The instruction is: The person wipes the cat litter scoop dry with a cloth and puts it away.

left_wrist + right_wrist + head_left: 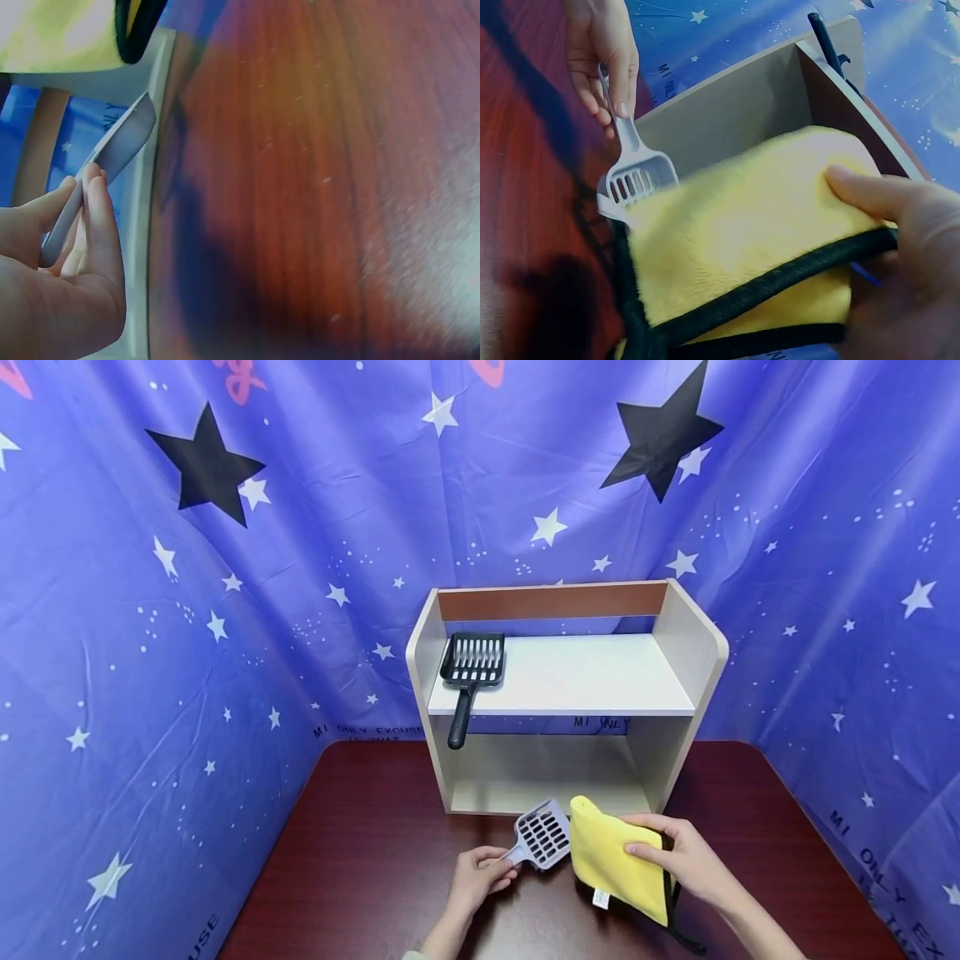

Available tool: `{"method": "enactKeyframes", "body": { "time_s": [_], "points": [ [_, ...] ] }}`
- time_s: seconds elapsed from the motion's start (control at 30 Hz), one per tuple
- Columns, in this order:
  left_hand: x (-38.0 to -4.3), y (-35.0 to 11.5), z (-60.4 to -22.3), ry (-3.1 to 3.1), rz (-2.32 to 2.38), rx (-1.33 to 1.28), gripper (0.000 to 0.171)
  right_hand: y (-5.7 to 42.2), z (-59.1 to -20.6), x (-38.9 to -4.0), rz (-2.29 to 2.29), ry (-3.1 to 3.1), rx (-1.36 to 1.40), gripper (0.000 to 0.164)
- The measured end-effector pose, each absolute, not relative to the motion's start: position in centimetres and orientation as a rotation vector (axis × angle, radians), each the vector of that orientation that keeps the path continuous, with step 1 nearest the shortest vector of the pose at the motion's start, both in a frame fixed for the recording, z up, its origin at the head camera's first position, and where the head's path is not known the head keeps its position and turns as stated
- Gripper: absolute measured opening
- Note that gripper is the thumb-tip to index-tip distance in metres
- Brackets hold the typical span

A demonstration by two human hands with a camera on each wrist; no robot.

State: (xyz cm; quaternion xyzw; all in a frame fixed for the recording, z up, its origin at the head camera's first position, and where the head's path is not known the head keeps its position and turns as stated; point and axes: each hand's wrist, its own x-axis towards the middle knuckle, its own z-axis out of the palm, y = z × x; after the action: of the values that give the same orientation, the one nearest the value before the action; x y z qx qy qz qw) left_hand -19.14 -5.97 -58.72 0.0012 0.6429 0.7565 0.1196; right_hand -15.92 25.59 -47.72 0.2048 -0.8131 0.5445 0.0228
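My left hand (480, 881) pinches the handle of a pale grey slotted litter scoop (544, 835) between thumb and fingers. In the left wrist view the scoop (127, 139) appears nearly edge-on, raised over the table. A folded yellow cloth (615, 860) with black edging and a small white tag is gripped by my right hand (686, 856), thumb on the near face. The right wrist view shows the cloth (742, 225) overlapping the scoop's slotted head (637, 184). My right fingers are mostly hidden behind the cloth.
A two-level wooden shelf (562, 672) stands at the back of the dark red table (360, 860). On its upper board lies a black slotted scoop (474, 660), its handle sticking out over the front edge. Blue star-patterned curtains (337, 527) enclose the back and sides.
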Motion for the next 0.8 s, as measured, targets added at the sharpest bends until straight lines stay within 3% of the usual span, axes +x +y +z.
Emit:
{"method": "enactKeyframes", "body": {
  "time_s": [0.17, 0.3, 0.6, 0.8],
  "points": [
    [-19.3, -6.3, -57.2, 1.863, 2.245, 0.026, 0.032, 25.1, -47.3, -16.7, 1.624, -2.577, 0.897, 0.028],
    [-18.8, -6.4, -55.9, 1.852, 2.251, 0.056, 0.032, 24.0, -47.4, -17.6, 1.597, -2.608, 0.945, 0.026],
    [-17.6, -5.6, -53.7, 1.982, 2.198, 0.160, 0.027, 21.5, -48.3, -19.5, 1.191, -2.643, 0.606, 0.017],
    [-17.4, -4.9, -53.2, 1.996, 2.229, 0.154, 0.024, 19.7, -49.2, -19.7, 0.851, -2.538, 0.469, 0.028]
  ]
}}
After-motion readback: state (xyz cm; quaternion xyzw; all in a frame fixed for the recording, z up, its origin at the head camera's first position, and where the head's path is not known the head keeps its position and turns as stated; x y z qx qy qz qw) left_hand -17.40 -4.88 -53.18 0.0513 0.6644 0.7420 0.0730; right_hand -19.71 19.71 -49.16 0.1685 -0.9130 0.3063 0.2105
